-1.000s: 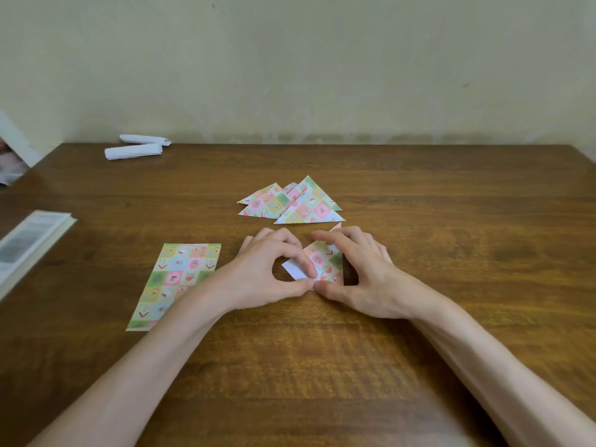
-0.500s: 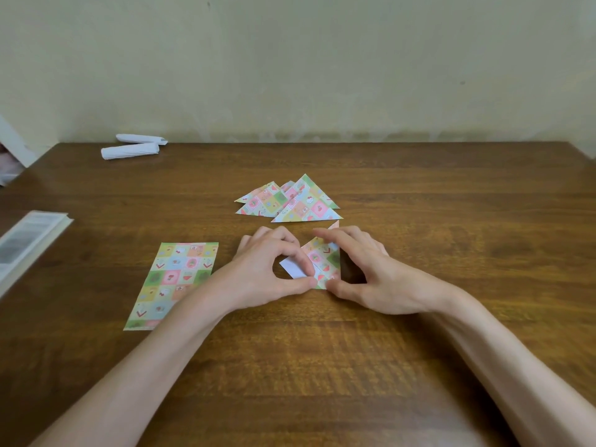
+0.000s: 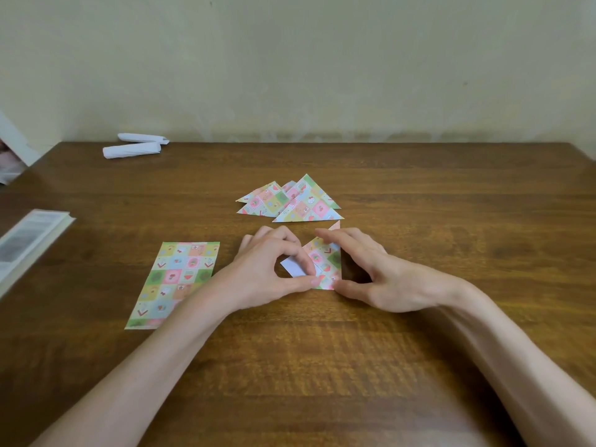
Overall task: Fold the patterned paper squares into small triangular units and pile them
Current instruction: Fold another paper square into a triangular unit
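Observation:
A partly folded patterned paper (image 3: 325, 264) lies on the wooden table (image 3: 322, 366) at the centre, its white underside showing on the left. My left hand (image 3: 269, 272) pinches its left part between curled forefinger and thumb. My right hand (image 3: 371, 272) holds its right side, forefinger on top and thumb at the near corner. Just behind lies a pile of folded patterned triangles (image 3: 292, 201). An unfolded patterned sheet (image 3: 175, 280) lies flat to the left, partly under my left forearm.
Two rolled white papers (image 3: 135, 146) lie at the table's far left, near the wall. A book or booklet (image 3: 25, 240) overhangs the left edge. Bare wood lies to the right of my hands and in front of them.
My hands stay on the paper with almost no movement. The right thumb has shifted slightly along the near corner.

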Action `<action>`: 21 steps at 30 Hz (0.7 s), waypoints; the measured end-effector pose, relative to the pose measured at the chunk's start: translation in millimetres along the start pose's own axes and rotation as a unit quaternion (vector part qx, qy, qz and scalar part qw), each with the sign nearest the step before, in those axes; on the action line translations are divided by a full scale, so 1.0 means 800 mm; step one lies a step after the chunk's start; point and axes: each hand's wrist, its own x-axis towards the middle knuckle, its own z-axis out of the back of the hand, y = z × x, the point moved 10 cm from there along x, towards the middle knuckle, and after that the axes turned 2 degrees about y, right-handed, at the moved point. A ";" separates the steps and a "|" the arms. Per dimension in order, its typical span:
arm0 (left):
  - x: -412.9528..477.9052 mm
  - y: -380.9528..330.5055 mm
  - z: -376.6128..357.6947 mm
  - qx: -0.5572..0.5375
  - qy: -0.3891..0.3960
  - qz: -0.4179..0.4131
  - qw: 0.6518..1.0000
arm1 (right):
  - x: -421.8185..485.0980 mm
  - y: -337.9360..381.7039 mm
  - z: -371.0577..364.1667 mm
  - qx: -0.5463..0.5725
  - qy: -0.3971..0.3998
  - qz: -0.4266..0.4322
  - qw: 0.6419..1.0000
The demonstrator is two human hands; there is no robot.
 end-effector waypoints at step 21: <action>0.002 0.002 0.001 0.013 0.009 -0.010 1.000 | 0.000 -0.004 0.000 0.013 -0.003 -0.006 1.000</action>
